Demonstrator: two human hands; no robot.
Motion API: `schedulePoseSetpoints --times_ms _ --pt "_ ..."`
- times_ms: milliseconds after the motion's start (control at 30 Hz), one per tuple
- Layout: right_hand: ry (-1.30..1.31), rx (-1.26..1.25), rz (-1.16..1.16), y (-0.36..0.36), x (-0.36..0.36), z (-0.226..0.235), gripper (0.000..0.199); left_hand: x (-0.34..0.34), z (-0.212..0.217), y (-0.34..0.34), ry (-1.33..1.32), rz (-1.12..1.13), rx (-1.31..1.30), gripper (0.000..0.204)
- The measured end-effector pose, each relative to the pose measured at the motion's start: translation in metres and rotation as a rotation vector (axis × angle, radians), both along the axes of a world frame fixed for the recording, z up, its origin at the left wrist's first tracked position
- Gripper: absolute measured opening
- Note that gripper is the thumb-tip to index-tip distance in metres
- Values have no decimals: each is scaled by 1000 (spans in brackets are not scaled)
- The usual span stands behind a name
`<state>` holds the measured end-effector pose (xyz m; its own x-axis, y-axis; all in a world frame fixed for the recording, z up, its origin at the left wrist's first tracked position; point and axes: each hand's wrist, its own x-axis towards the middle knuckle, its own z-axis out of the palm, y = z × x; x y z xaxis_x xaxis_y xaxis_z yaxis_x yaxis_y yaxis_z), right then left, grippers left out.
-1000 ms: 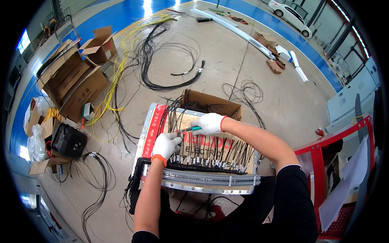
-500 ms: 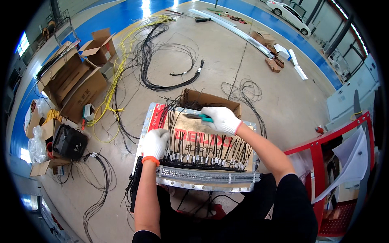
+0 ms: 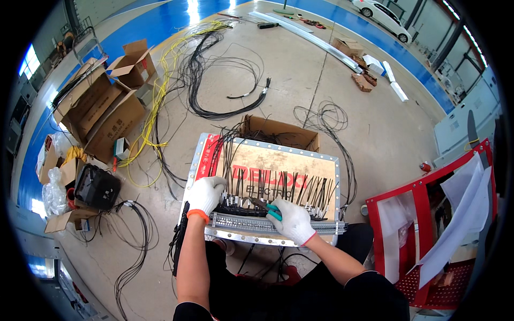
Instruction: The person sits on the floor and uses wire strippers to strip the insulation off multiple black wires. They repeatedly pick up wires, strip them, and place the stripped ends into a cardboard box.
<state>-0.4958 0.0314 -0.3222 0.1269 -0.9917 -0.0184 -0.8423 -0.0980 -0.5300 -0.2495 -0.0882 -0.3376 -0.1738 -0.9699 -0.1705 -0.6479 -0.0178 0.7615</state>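
Note:
My right hand [image 3: 293, 220], in a white glove, grips teal-handled pliers [image 3: 274, 208]. Their dark jaws point left, low over a row of thin black wires [image 3: 300, 188] with white marker sleeves. At the left end of that row, my gloved left hand [image 3: 203, 195] has its fingers closed together beside the wires; whatever they pinch is too small to make out. A grey slotted terminal strip [image 3: 241, 221] runs along the near side of the wires. Everything lies on a metal-edged board [image 3: 316, 165] with a tan and red printed face.
An open cardboard box [image 3: 300, 136] with black wires stands just beyond the board. Black cable bundles [image 3: 195, 88] and yellow wires [image 3: 155, 117] spread over the floor. More cartons [image 3: 110, 125] sit at the left. A red metal frame [image 3: 420, 214] with papers stands close on the right.
My right hand has brought the pliers down and toward me, from the board's far edge to the labelled wires. The left hand has shifted only slightly.

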Motion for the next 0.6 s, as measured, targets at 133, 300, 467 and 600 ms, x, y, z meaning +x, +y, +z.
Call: schedulePoseSetpoints --times_ms 133,300,467,600 --pt "109 -235 -10 6 5 -12 27 1 -5 0 -136 -31 2 23" --pt "106 -374 -52 8 8 -17 26 0 -8 -14 160 74 295 24" --pt "120 -419 -54 8 9 -17 28 0 -17 -24 266 112 452 26" --pt "128 -418 -58 8 10 -16 28 -12 -20 -25 224 106 417 24"
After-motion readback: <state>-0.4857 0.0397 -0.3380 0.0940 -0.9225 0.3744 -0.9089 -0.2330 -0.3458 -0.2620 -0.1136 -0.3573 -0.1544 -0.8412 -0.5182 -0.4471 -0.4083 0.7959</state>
